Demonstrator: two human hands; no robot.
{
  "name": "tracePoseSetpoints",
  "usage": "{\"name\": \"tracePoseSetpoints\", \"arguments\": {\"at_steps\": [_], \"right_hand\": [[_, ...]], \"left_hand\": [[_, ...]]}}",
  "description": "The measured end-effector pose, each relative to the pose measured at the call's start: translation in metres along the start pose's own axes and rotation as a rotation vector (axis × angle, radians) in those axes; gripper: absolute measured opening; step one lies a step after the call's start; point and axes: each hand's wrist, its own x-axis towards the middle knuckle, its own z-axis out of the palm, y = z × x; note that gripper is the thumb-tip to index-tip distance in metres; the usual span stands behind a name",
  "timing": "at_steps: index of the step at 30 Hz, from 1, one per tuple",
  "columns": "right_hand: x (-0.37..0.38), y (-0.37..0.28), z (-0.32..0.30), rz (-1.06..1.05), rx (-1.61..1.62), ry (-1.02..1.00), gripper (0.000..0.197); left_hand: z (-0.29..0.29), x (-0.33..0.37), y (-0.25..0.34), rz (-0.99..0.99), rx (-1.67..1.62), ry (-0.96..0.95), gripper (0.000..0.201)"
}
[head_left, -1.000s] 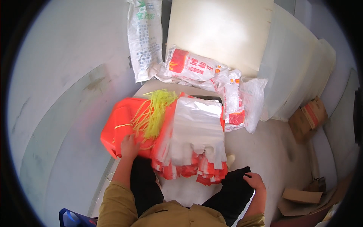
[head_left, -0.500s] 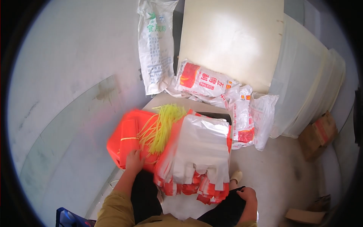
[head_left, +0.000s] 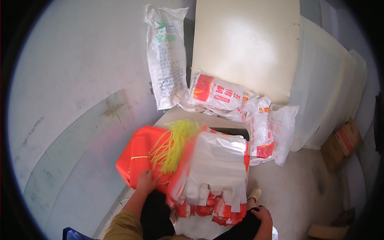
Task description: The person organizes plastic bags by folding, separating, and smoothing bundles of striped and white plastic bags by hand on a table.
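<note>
My left hand [head_left: 146,182] is closed at the near end of a rolled bundle of red plastic bags [head_left: 140,154], bound by a thin yellow tie. Its fingertips are partly hidden against the red plastic. Right of the bundle lies a loose tuft of yellow ties [head_left: 178,144]. A thick stack of white-and-red plastic carrier bags [head_left: 218,160] lies beside the ties, its cut handles hanging toward my knees. My right hand [head_left: 263,215] rests over my right thigh, apart from the bags, with nothing visible in it.
White printed sacks [head_left: 224,94] lie at the table's far edge. Another white sack [head_left: 166,60] leans at the left wall. A large pale board [head_left: 246,44] stands behind. Cardboard boxes [head_left: 342,142] sit on the floor at right.
The whole scene sits slightly lower and further right in the picture, as the view has shifted. Both hands keep their places on the bundle and the thigh.
</note>
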Motion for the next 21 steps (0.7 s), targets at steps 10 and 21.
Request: {"name": "tracePoseSetpoints", "arguments": {"at_steps": [10,21], "right_hand": [[0.012,-0.001,-0.014,0.066,0.113,-0.359,0.071],[0.006,0.013,-0.007,0.015,0.083,-0.271,0.060]], "left_hand": [[0.004,-0.001,-0.013,0.078,0.105,0.027,0.043],[0.010,0.000,-0.021,0.077,0.115,-0.046,0.042]]}}
